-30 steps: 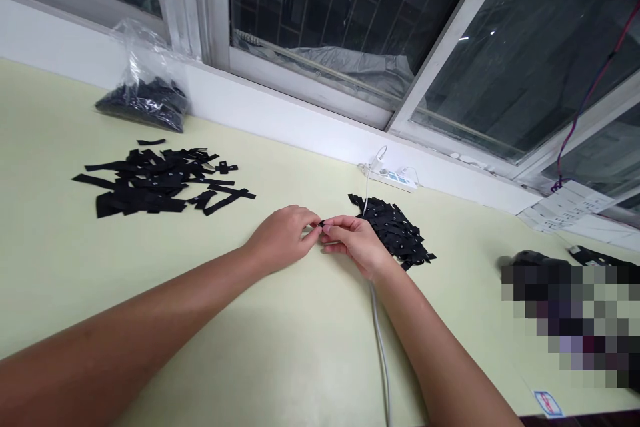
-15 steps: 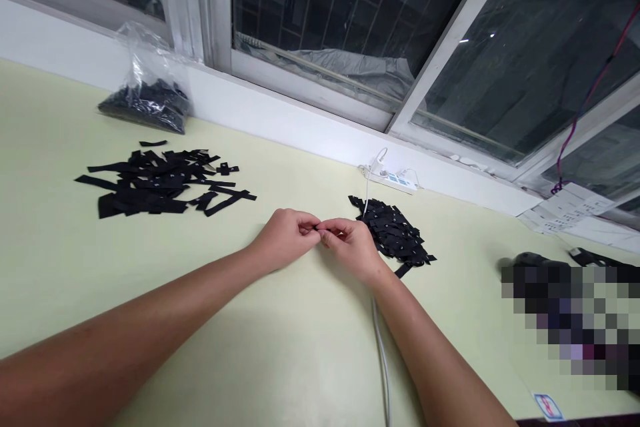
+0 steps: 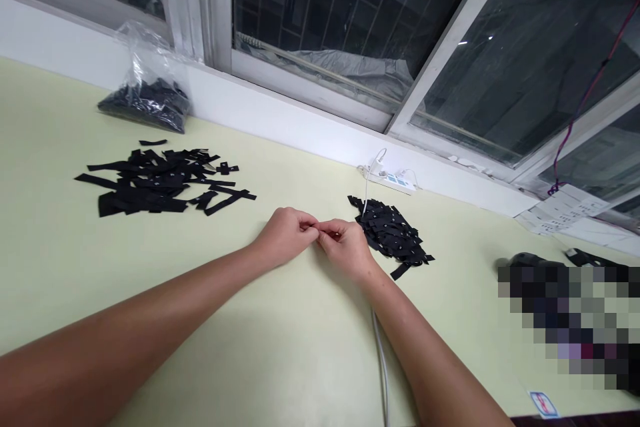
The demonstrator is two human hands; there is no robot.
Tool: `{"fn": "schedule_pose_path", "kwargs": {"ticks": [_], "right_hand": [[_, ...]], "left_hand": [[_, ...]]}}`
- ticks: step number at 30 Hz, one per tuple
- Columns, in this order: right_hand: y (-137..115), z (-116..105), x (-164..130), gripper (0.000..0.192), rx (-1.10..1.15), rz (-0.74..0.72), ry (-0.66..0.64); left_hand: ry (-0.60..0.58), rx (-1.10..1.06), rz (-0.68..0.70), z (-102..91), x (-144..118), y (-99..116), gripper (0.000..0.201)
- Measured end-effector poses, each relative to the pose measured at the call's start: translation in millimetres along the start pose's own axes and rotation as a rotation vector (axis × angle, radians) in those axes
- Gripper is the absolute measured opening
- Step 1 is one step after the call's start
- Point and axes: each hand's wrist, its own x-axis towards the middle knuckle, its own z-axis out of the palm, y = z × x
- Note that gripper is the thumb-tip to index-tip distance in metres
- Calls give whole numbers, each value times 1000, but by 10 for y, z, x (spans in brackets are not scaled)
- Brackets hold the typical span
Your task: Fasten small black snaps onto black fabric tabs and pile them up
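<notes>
My left hand [image 3: 286, 235] and my right hand [image 3: 346, 245] meet fingertip to fingertip over the middle of the table. Both are closed in a pinch on a small black fabric strip, which the fingers now almost wholly hide; a dark bit of it showed a moment ago. Just beyond my right hand lies a dense pile of black strips [image 3: 393, 233], some with small shiny metal dots. To the left of my left hand spreads a looser pile of black strips [image 3: 160, 181], some folded, some stretched out flat.
A clear plastic bag of black pieces [image 3: 147, 100] stands against the white ledge. A white power strip [image 3: 393, 180] lies at the back, and a cable [image 3: 381, 360] runs under my right forearm. Dark items, partly pixelated, are on the right. A small label [image 3: 543, 405] marks the front edge.
The fingertips have drawn closer together, and the dark bit between them is now covered. My right hand and forearm have shifted slightly left. The piles look the same.
</notes>
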Motion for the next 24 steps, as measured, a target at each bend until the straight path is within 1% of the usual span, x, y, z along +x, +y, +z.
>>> {"fn": "schedule_pose_path", "kwargs": {"ticks": [6, 10, 16, 20, 24], "right_hand": [[-30, -9, -10, 23, -47, 7, -5], [-29, -16, -5, 22, -10, 26, 0], [30, -57, 20, 21, 45, 96, -17], [77, -83, 35, 18, 26, 115, 4], [122, -97, 51, 18, 35, 120, 32]], "left_hand": [[17, 17, 33, 13, 18, -29, 26], [40, 55, 36, 6, 10, -11, 27], [80, 82, 8, -17, 1, 19, 25], [124, 44, 17, -43, 19, 0, 23], [143, 27, 34, -59, 25, -14, 21]]}}
